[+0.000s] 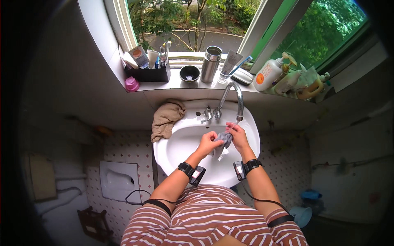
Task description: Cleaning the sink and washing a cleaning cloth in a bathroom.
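Over the white washbasin [164, 156], a small wet-looking grey cloth [223, 143] hangs bunched between my two hands. My left hand [207, 144] pinches its left side between thumb and fingers. On the other side, my right hand [239, 137] has its fingers closed on the upper right part of the cloth, right under the spout of the curved chrome faucet [240, 98]. Water seems to run from the spout onto that hand. Below the cloth, bright splashes show in the bowl. Whether the cloth is a sock or a rag cannot be made out.
A brown towel [168, 119] drapes over the basin's left rim. Along the windowsill stand a black toothbrush holder [147, 74], a black bowl [189, 74], a steel flask [211, 63] and several pump bottles [269, 74]. A squat toilet [119, 180] lies at lower left; a pale bucket [301, 216] stands at lower right.
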